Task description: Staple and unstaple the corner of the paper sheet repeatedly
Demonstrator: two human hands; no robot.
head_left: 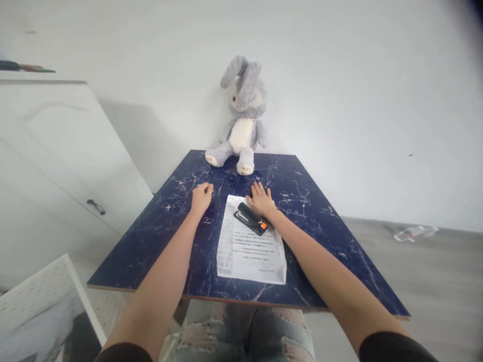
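My right hand [261, 200] lies flat with its fingers spread, at the top right edge of a printed sheet of paper [251, 259]. Across the upper part of the sheet rests a black stapler [249, 217] with an orange patch at its near end, close beside my right thumb and palm. Left of the paper, my left hand [202, 198] is closed above or on the dark blue marbled table [158, 251]. Its fingers are curled together, and I cannot make out what, if anything, is inside them.
A grey plush rabbit [243, 130] sits at the table's far edge against the white wall. To the left stands a white cabinet [56, 166], with a white-edged box or bin [75, 284] below it. A clear plastic item [415, 233] lies on the floor at right.
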